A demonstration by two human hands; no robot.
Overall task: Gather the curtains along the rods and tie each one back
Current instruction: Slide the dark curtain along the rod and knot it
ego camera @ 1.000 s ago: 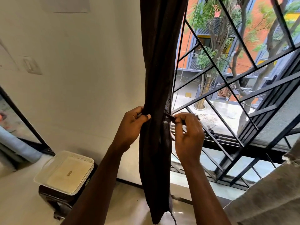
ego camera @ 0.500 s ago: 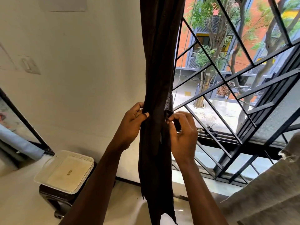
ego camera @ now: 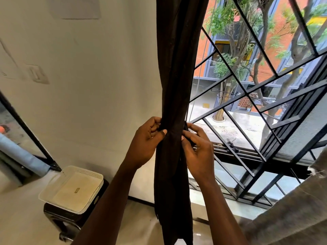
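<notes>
right hand [ego camera: 196, 151] closed in, fingers [ego camera: 187, 138] pinching the curtain [ego camera: 175, 76] edge.

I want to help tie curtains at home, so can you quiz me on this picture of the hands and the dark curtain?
1. True or false: the dark curtain is bunched into a narrow column.
2. What does the left hand grip? A) the curtain B) a broom C) a cup
3. Fill in: the right hand pinches the curtain's edge on the side nearest the ___.

Key: 1 true. 2 A. 3 window grille.
</notes>
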